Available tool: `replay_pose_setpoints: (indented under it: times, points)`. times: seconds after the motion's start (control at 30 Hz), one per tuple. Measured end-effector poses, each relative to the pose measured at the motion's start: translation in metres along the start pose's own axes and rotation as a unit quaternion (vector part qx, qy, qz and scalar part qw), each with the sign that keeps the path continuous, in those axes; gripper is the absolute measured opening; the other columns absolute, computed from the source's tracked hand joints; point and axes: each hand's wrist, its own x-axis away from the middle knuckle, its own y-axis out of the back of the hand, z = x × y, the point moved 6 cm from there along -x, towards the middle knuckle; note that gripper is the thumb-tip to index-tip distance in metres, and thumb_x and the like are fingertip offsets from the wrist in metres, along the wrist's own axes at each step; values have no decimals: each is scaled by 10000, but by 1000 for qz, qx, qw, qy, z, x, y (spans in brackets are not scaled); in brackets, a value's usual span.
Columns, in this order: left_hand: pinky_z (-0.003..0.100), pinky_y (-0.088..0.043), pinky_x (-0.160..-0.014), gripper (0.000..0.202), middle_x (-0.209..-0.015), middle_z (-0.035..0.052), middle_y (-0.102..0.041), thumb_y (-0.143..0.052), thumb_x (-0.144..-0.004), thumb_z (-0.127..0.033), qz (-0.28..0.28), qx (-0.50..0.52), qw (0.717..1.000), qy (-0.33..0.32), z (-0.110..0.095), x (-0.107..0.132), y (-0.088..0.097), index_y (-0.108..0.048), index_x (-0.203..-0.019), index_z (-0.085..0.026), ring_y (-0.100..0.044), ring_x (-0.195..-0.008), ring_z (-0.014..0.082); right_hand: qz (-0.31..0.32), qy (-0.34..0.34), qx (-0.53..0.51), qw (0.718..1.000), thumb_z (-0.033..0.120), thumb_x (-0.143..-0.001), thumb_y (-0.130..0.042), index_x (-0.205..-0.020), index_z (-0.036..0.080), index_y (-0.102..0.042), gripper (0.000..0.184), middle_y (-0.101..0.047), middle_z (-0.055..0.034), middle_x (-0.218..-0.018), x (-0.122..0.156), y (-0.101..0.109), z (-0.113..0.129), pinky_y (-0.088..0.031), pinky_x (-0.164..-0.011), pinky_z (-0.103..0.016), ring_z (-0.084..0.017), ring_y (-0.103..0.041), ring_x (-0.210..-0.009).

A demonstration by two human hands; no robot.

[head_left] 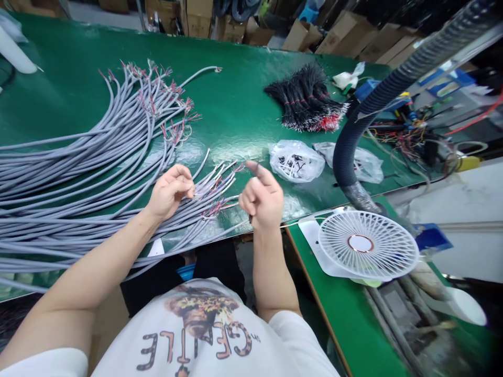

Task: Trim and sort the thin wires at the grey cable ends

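I log the left hand (170,192) pinched closed on the grey cables (98,212), which lie fanned across the green bench (236,104), their stripped ends within reach. The right hand (262,198) is curled; whether it grips anything, I cannot tell.

Bench (236,104) is the reference. Cables (98,173) lie across its left half, ends fanned toward the middle. Left hand (168,192) is at those ends, over the bench's near side; right hand (262,196) is just right of it, beside the ends. Wire bundle (306,99) sits on the far right of the bench, with two bags (296,161) in front of it. Hose (349,152) hangs past the bench's right end. Side bench (346,314) adjoins the near right, with fan (367,246) on it. Boxes (302,36) stand behind the bench.
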Motion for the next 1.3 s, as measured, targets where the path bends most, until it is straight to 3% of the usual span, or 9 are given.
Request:
replay_pose_setpoints:
  times: [0.17, 0.3, 0.37, 0.43, 0.53, 0.63, 0.8, 0.97, 1.3]
  points:
    - [253, -400, -529, 238, -472, -50, -539, -612, -593, -184, 24, 3, 1000, 16, 2, 0, -1, -529, -816, -191, -488, -478, 118, 53, -26, 22, 998, 369, -726, -711, -848, 174, -626, 245, -391, 80, -521, 3, -33, -26, -302, -423, -191, -42, -329, -433]
    - [265, -452, -592, 234, -627, -27, -602, -602, -597, -217, -42, -7, 999, -4, -8, -5, 14, -546, -823, -195, -530, -552, 113, 20, -56, -26, 998, 375, -735, -689, -749, 170, -561, 242, -393, 92, -487, -7, -37, -42, -250, -385, -174, -27, -298, -390]
    - [254, -465, -637, 278, -791, 1, -655, -657, -605, -217, -55, -90, 994, 4, -9, -7, 19, -583, -871, -186, -576, -648, 114, 11, -80, -39, 996, 394, -723, -698, -761, 173, -550, 269, -386, 102, -479, -11, -34, -48, -219, -368, -172, -22, -269, -369]
    - [248, -461, -650, 289, -816, 18, -667, -721, -619, -245, -3, -205, 978, 35, -4, -7, 16, -629, -882, -167, -588, -689, 124, 12, -88, -32, 996, 428, -732, -687, -778, 171, -554, 293, -385, 103, -486, -14, -31, -51, -203, -364, -176, -21, -254, -362]
    - [239, -421, -565, 242, -679, 15, -635, -716, -689, -345, 75, -283, 952, 88, 8, -3, 9, -660, -798, -137, -536, -576, 111, 25, -48, 43, 998, 482, -822, -584, -759, 167, -565, 322, -394, 81, -515, -16, -26, -47, -244, -392, -184, -32, -289, -390]
    - [218, -384, -514, 270, -669, 10, -619, -689, -723, -389, 31, -249, 963, 94, 6, -3, 14, -644, -781, -129, -481, -509, 80, 35, 22, 155, 987, 477, -919, -435, -696, 164, -555, 403, -415, 49, -544, -10, -24, -34, -348, -480, -196, -55, -379, -460]
    - [177, -381, -521, 292, -657, -24, -569, -762, -650, -353, -6, -152, 984, 95, -1, -7, 21, -596, -757, -138, -474, -525, 57, 47, 67, 261, 962, 338, -959, -388, -1055, 164, -591, 284, -440, 64, -528, 11, -31, -22, -414, -562, -220, -87, -442, -482]
    - [162, -306, -446, 330, -593, -22, -529, -739, -697, -417, 28, -137, 984, 113, 0, -6, 18, -582, -730, -129, -411, -470, 44, 102, 117, 310, 938, 262, -924, -438, -1005, 164, -660, 256, -668, -53, -840, 19, -50, -30, -493, -797, -280, -161, -642, -838]
    - [180, -193, -409, 381, -523, -39, -439, -705, -734, -472, 39, -135, 985, 104, -2, -3, 13, -530, -683, -138, -292, -440, 43, 95, 117, 288, 946, 231, -929, -406, -1212, 187, -612, 353, -695, -55, -972, 14, -59, -39, -520, -890, -304, -179, -634, -1049]
